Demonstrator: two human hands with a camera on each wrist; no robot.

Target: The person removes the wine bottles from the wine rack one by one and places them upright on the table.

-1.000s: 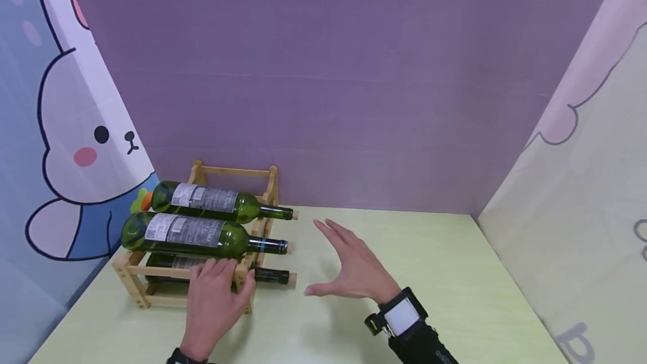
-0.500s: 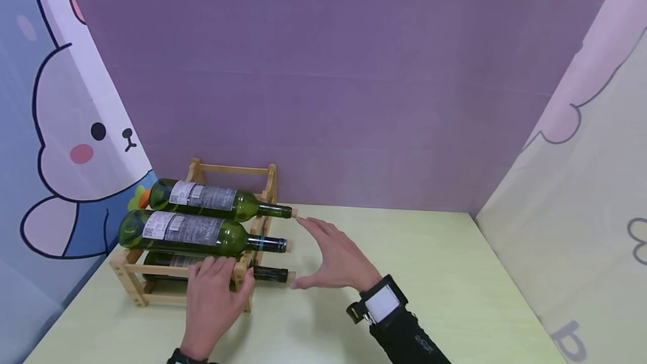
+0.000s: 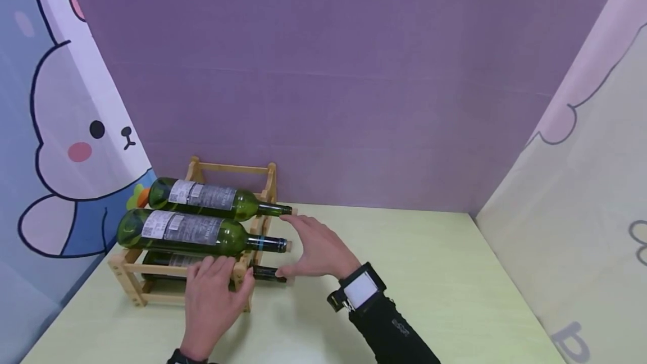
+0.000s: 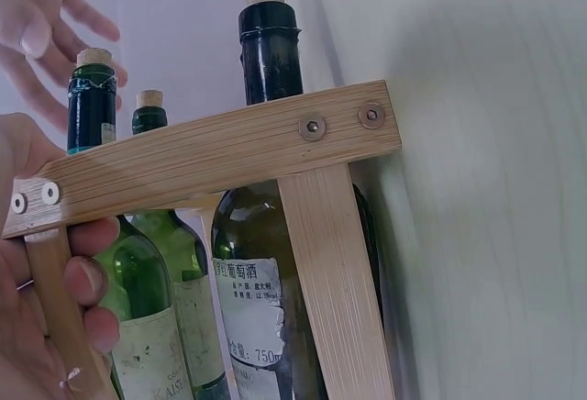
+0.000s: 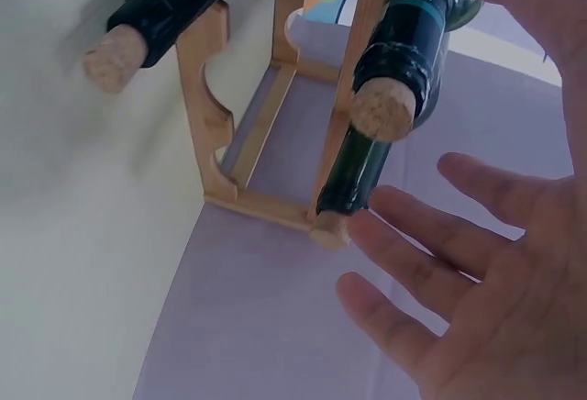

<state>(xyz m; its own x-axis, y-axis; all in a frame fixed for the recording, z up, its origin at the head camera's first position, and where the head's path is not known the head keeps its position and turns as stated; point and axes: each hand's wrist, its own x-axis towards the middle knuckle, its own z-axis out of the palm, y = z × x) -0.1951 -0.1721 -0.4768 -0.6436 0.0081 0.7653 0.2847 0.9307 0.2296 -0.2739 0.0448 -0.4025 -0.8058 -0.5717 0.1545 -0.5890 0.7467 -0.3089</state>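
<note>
A wooden wine rack [image 3: 156, 269] holds three green wine bottles lying on their sides, corked necks to the right. Its near rail and corner post are gripped by my left hand [image 3: 214, 302], whose fingers curl round the post in the left wrist view. My right hand [image 3: 320, 249] is spread by the necks, thumb and fingers apart, with nothing held. Its thumb overlaps the cork end of the lower bottle [image 3: 265, 274] in the head view. The front upper bottle [image 3: 187, 229] points its cork [image 5: 383, 111] into the gap of this hand. Behind it lies the back bottle [image 3: 207, 195].
The rack stands on a pale table [image 3: 404, 274], towards its left side. A purple backdrop [image 3: 354, 83] rises behind, with a cartoon-printed cloth [image 3: 76, 111] at left and a pale one [image 3: 591, 184] at right.
My right hand has moved left, from over the table to the bottle necks, still spread. My left hand keeps its grip on the rack, and the bottles stay put.
</note>
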